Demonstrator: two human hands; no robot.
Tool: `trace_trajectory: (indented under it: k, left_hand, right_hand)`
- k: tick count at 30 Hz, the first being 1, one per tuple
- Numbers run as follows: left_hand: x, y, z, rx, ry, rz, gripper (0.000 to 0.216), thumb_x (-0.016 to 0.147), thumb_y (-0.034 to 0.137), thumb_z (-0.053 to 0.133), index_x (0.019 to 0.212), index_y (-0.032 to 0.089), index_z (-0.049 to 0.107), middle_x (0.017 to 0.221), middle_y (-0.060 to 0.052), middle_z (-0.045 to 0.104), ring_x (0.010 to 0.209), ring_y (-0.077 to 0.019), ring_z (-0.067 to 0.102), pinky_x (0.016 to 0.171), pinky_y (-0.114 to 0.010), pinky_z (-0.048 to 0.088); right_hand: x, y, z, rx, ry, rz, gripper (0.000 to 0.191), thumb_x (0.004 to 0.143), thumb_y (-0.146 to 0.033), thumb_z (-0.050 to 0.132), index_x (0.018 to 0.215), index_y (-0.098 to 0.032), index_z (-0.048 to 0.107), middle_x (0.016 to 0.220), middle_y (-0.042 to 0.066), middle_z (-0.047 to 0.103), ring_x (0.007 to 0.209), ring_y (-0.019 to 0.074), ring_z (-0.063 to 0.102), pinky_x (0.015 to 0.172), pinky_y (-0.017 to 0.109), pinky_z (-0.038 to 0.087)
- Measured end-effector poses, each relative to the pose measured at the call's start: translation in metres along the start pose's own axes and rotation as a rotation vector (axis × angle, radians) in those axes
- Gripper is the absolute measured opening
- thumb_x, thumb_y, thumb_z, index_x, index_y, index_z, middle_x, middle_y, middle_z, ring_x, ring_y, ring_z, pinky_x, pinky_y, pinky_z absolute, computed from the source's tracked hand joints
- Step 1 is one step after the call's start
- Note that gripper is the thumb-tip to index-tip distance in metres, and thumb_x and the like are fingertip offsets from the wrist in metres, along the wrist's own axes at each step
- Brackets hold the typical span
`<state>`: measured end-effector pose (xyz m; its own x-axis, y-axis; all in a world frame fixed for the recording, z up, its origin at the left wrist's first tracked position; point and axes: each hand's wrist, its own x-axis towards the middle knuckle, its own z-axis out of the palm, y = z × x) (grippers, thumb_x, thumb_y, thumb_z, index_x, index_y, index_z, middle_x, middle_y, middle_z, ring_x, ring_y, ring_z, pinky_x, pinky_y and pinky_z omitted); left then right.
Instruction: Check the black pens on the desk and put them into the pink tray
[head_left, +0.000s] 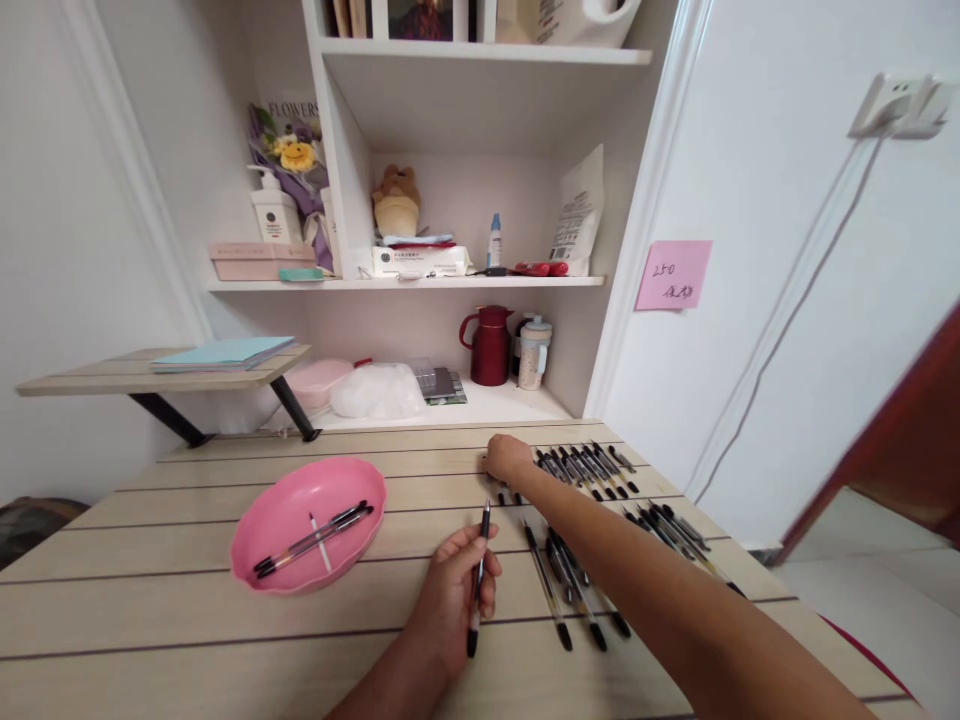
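A black gel pen [481, 578], its tip pointing away from me, is held between the thumb and fingers of my left hand [454, 590], low over the table's front middle. Farther back, my right hand [510, 458] is closed and turned down at the left end of a row of black pens [577, 466]. Dark pen parts show below it, but its fingertips and anything in them are hidden. Between my arms lie several clear-barrelled pens [546, 582]. Beyond my right forearm is another group of pens [671, 530].
A pink bowl [259, 505] with a few pens in it stands on the slatted table [187, 620] at left. Behind it is a small raised stand [90, 370] bearing papers. White shelving [465, 285] rises at the back, with a red jug [491, 347] and a cup [534, 355].
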<state>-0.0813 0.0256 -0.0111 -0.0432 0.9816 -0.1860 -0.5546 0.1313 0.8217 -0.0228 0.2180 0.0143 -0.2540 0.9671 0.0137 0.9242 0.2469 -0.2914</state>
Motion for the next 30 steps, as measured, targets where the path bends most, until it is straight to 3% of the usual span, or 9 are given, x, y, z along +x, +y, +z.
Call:
trace_trajectory:
  k: [7,11,12,13,16,19,22,26,30]
  left_hand:
    - [0.000,0.000,0.000,0.002,0.003,0.028,0.030,0.067,0.029,0.060,0.093,0.015,0.055,0.056,0.005,0.052,0.034,-0.0027,0.037,0.035,-0.017,0.024]
    - [0.000,0.000,0.001,-0.016,0.032,0.057,0.026,0.065,0.030,0.062,0.086,0.016,0.055,0.056,0.005,0.052,0.035,-0.0028,0.039,0.036,-0.017,0.025]
    - [0.000,0.000,0.001,-0.022,0.036,0.069,0.024,0.065,0.030,0.063,0.082,0.016,0.054,0.056,0.005,0.052,0.036,-0.0027,0.039,0.037,-0.016,0.025]
    - [0.000,0.000,0.001,-0.027,0.039,0.083,0.022,0.064,0.030,0.064,0.077,0.016,0.053,0.056,0.005,0.052,0.037,-0.0026,0.039,0.037,-0.016,0.025]
    - [0.000,0.000,0.002,-0.027,0.058,0.122,0.023,0.062,0.030,0.066,0.071,0.017,0.050,0.055,0.006,0.051,0.037,-0.0023,0.040,0.038,-0.016,0.026]
    - [-0.001,-0.001,0.003,-0.010,0.083,0.122,0.026,0.059,0.030,0.069,0.071,0.017,0.050,0.053,0.007,0.050,0.037,-0.0023,0.040,0.039,-0.015,0.026]
    - [-0.003,-0.003,0.005,0.027,0.087,0.117,0.029,0.058,0.030,0.070,0.072,0.017,0.049,0.054,0.006,0.052,0.040,-0.0039,0.045,0.040,-0.015,0.029]
    - [-0.004,-0.006,0.005,0.123,0.102,0.118,0.030,0.061,0.035,0.067,0.073,0.018,0.045,0.054,0.007,0.052,0.037,-0.0051,0.047,0.037,-0.016,0.029]
    - [-0.004,-0.006,0.003,0.147,0.047,0.123,0.029,0.066,0.041,0.061,0.075,0.019,0.044,0.054,0.007,0.051,0.033,-0.0035,0.042,0.033,-0.015,0.025]
  right_hand:
    - [-0.018,0.000,-0.016,0.241,-0.023,-0.015,0.027,0.071,-0.034,0.053,0.082,-0.011,0.063,0.096,0.017,0.063,0.093,0.0245,0.057,0.073,0.030,0.042]
    - [-0.059,-0.003,-0.019,0.494,-0.165,-0.088,0.052,0.082,-0.054,0.027,0.081,-0.015,0.061,0.077,0.008,0.065,0.064,0.0132,0.060,0.055,0.022,0.043]
    - [-0.072,-0.003,-0.018,0.596,-0.220,-0.114,0.056,0.081,-0.058,0.022,0.084,-0.016,0.060,0.076,0.006,0.065,0.059,0.0106,0.058,0.052,0.020,0.042]
    - [-0.085,-0.003,-0.016,0.872,-0.328,-0.127,0.056,0.078,-0.061,0.027,0.086,-0.016,0.058,0.076,0.006,0.064,0.057,0.0101,0.056,0.051,0.021,0.042]
    - [-0.114,-0.003,-0.009,1.321,-0.446,-0.097,0.044,0.065,-0.059,0.053,0.075,-0.016,0.054,0.065,0.000,0.059,0.050,0.0081,0.049,0.047,0.020,0.039]
    - [-0.126,-0.004,-0.003,1.455,-0.352,-0.038,0.039,0.054,-0.048,0.068,0.063,-0.016,0.048,0.050,-0.005,0.050,0.044,0.0062,0.042,0.045,0.019,0.034]
    - [-0.127,-0.005,-0.003,1.502,-0.261,-0.001,0.037,0.051,-0.043,0.071,0.059,-0.016,0.047,0.044,-0.007,0.045,0.041,0.0052,0.039,0.043,0.019,0.031]
    - [-0.127,-0.004,-0.006,1.538,-0.199,0.045,0.035,0.050,-0.039,0.072,0.057,-0.016,0.047,0.045,-0.007,0.046,0.039,0.0035,0.037,0.042,0.017,0.029]
    - [-0.130,-0.002,-0.008,1.580,-0.222,0.042,0.031,0.051,-0.038,0.071,0.062,-0.015,0.054,0.050,-0.005,0.050,0.041,0.0048,0.042,0.046,0.020,0.038]
